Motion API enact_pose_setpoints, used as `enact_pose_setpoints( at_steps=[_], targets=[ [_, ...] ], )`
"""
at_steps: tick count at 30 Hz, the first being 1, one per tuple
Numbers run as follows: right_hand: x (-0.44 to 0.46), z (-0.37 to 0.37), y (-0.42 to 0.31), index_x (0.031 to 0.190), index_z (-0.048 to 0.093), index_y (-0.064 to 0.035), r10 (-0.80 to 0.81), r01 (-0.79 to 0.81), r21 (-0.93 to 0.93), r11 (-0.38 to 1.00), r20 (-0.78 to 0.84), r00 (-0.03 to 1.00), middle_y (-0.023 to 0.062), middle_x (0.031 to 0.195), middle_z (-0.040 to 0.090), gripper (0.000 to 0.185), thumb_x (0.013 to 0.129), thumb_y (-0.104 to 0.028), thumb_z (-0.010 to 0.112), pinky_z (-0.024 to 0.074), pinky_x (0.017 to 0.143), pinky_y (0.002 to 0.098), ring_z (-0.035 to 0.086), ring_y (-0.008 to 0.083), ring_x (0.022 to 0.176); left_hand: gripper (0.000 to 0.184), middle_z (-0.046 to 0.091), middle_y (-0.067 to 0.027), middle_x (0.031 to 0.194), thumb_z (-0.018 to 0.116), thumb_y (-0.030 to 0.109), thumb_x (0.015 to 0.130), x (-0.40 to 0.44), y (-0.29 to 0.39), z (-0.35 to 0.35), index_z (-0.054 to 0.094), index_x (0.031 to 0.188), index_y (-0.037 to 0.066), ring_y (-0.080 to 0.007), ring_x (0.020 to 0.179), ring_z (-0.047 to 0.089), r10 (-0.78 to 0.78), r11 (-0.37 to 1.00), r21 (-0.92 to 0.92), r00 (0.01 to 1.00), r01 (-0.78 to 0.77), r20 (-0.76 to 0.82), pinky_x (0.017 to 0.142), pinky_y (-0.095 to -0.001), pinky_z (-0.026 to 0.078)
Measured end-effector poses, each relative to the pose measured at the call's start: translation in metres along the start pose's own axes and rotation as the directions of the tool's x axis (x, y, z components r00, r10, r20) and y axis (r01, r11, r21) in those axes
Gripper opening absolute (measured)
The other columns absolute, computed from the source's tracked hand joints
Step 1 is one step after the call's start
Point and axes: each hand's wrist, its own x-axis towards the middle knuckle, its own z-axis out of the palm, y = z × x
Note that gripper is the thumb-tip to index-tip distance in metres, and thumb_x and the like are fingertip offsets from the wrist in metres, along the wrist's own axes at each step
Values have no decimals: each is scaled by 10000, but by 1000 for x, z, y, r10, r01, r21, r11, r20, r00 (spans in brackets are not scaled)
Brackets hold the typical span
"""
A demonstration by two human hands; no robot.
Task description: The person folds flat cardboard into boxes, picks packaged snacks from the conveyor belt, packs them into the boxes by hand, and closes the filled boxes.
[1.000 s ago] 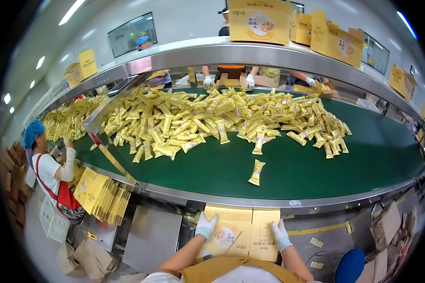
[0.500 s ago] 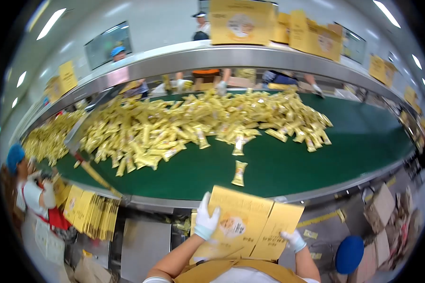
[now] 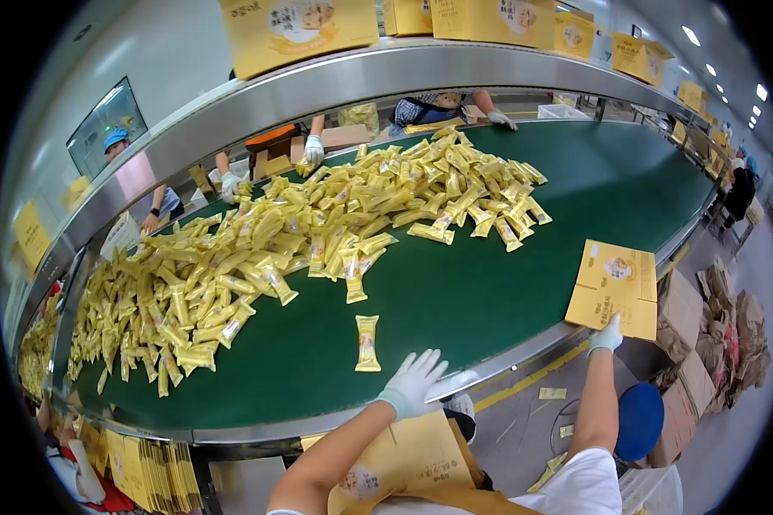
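Observation:
My left hand (image 3: 414,383), in a white glove, is spread with nothing in it at the near edge of the green conveyor belt (image 3: 481,300). Just beyond its fingertips lies a single yellow wrapped snack packet (image 3: 367,343). Out to the right, my right hand (image 3: 607,335), also gloved, grips the lower edge of a flattened yellow printed carton (image 3: 614,279); the carton overlaps the belt's metal rim. Its thumb side is partly hidden. Another yellow carton (image 3: 412,455) is close against my body, below my left hand. A large heap of the same packets (image 3: 318,223) covers the belt's far and left side.
A metal rail shelf (image 3: 455,64) carrying yellow boxes (image 3: 494,21) spans above the belt. Gloved hands of co-workers (image 3: 314,150) reach in opposite. A stack of flat cartons (image 3: 150,468) stands lower left. A blue stool (image 3: 639,421) and brown cardboard boxes (image 3: 683,313) are on the right.
The flat carton, held in both hands before, has swung right and outward in my right hand alone. My left hand has let go and opened by the belt. The view has turned right.

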Motion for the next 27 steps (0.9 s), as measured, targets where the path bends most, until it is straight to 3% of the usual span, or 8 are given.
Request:
enact_pose_setpoints(
  at_steps=[2,5,8,12,15,23,25,27],
  targets=[
    [28,13,15,1367,530,-1,14,-15,-26,1000,-36,999,134,1287,631,393,1001,-119,606,593,882,440,664,288,1064,869,228,-213,1623,630,517,867,15,3,-9,324,1546,69,-337,1528,173,0,998,65,998,-4,63,1228,-518,152],
    [79,40,49,1426,463,-16,-14,18,-88,996,53,998,127,1338,597,440,1006,-89,573,559,950,464,632,300,1146,876,231,-212,1623,629,519,862,32,5,-16,317,1552,79,-337,1527,177,35,996,84,994,-44,108,1229,-516,144],
    [124,75,97,1367,506,31,108,-90,-112,990,168,980,151,1330,599,407,982,-62,599,564,938,470,639,306,1130,854,263,-221,1611,559,570,878,39,0,-15,337,1547,87,-340,1513,211,59,993,97,991,-71,121,1214,-522,165],
    [113,168,132,1352,529,-27,323,-255,-252,934,283,903,111,1306,617,418,947,-37,629,546,971,444,625,287,1164,828,297,-214,1598,554,565,876,47,-2,-23,363,1539,106,-336,1505,238,58,998,27,986,-63,157,1209,-528,174],
    [114,198,147,1303,558,-40,432,-351,-286,892,302,850,97,1250,652,351,959,-59,628,592,888,420,661,267,1107,828,340,-202,1573,604,548,846,51,-7,-18,391,1524,124,-334,1468,297,69,997,-47,987,-62,142,1189,-536,208],
    [154,94,32,1399,508,-12,623,-324,-598,733,397,674,136,1336,624,485,947,-113,654,550,992,400,639,268,1189,786,396,-190,1527,672,481,815,53,-21,-8,445,1483,136,-326,1400,373,92,964,-257,992,-68,81,1129,-523,291],
    [160,97,6,1420,485,2,652,-210,-690,693,474,592,150,1354,614,528,938,-124,659,541,1008,407,635,275,1197,756,418,-184,1506,668,471,820,52,-19,-5,463,1465,134,-322,1382,390,87,955,-288,994,-66,60,1119,-523,303],
    [168,123,11,1393,504,12,675,-227,-710,666,445,588,146,1335,627,543,915,-162,695,537,1005,392,644,270,1180,721,439,-178,1482,664,460,827,54,-20,-3,485,1444,132,-317,1363,405,82,954,-293,996,-68,34,1109,-526,314]
  ],
)
